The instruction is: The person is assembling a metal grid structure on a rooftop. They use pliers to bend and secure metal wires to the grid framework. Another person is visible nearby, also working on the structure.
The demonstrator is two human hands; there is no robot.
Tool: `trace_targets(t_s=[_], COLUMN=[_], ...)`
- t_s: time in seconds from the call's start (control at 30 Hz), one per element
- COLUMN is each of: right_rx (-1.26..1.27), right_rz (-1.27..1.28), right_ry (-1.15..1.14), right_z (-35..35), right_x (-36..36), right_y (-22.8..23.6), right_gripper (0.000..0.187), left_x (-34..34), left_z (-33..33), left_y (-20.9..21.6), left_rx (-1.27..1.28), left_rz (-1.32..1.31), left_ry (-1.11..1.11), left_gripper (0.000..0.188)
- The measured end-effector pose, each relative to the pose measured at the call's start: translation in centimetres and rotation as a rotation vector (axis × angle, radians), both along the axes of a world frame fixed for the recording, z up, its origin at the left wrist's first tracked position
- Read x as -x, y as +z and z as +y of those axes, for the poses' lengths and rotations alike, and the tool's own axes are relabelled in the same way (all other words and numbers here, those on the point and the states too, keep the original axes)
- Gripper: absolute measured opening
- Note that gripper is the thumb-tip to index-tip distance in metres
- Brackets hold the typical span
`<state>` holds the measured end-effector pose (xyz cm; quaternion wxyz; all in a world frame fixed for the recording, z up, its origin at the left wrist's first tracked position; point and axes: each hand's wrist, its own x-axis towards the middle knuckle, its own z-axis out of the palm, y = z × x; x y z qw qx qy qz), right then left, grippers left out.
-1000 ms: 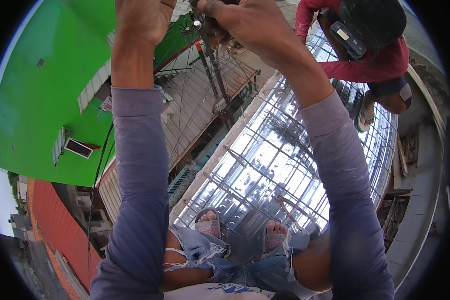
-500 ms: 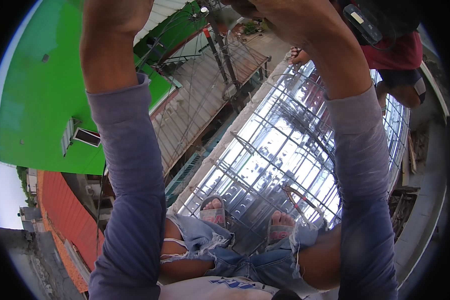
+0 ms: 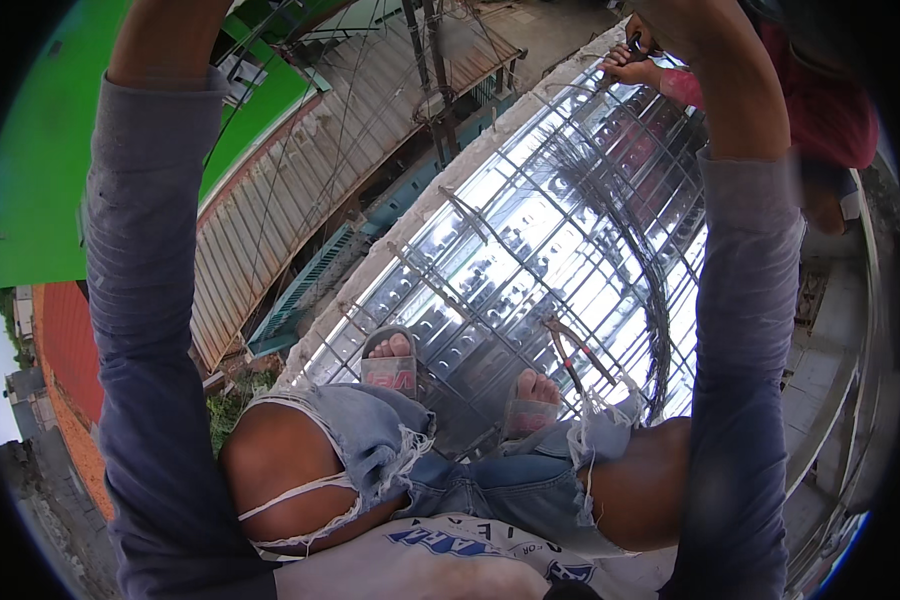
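Both my arms reach up past the top edge of the head view, so my left hand and my right hand are out of sight. The left grey-blue sleeve (image 3: 150, 250) rises along the left side, the right sleeve (image 3: 745, 290) along the right. Between them spreads a steel rebar mesh (image 3: 515, 262) over shiny, ridged metal sheeting (image 3: 485, 275). Long-handled pincers (image 3: 567, 347) with red-marked handles lie on the mesh by my right foot (image 3: 535, 390). A bundle of thin dark tie wire (image 3: 653, 315) curves across the mesh, nearer my right arm.
At the far end, a co-worker's hands (image 3: 630, 68) grip a dark tool at the mesh. A rough concrete edge (image 3: 410, 220) borders the sheeting on the left, with a drop beyond it. Below are a corrugated roof (image 3: 270, 235), poles (image 3: 435, 70) and cables.
My view has shifted. My arms are wider apart, and my hands, partly seen at the top before, have left the picture. More of the co-worker's hands and tool shows.
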<state>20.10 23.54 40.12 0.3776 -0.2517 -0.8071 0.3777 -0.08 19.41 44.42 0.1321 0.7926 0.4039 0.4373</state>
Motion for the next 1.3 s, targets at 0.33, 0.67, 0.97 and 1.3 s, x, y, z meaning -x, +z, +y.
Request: trace_targets(t_s=[0.33, 0.67, 0.97, 1.3], right_rx=[0.465, 1.024, 1.403, 1.145], right_rz=[-0.393, -0.454, -0.32, -0.418], right_ry=[0.109, -0.015, -0.072, -0.282], right_z=[-7.4, -16.9, -14.6, -17.0], right_x=[10.4, 13.6, 11.4, 11.1], right_y=[-22.8, -35.1, -32.8, -33.7], right_gripper=[0.024, 0.022, 0.022, 0.019], left_x=[12.1, 11.9, 9.9, 8.2], left_z=[-6.1, -18.8, -15.7, -15.0], left_y=[-27.3, -43.8, -42.8, -42.5], left_rx=[0.851, 1.225, 1.152, 1.128], left_rz=[-0.458, -0.979, -1.196, -1.121], left_ry=[0.152, 0.361, 0.203, 0.244], left_gripper=[0.036, 0.034, 0.028, 0.031])
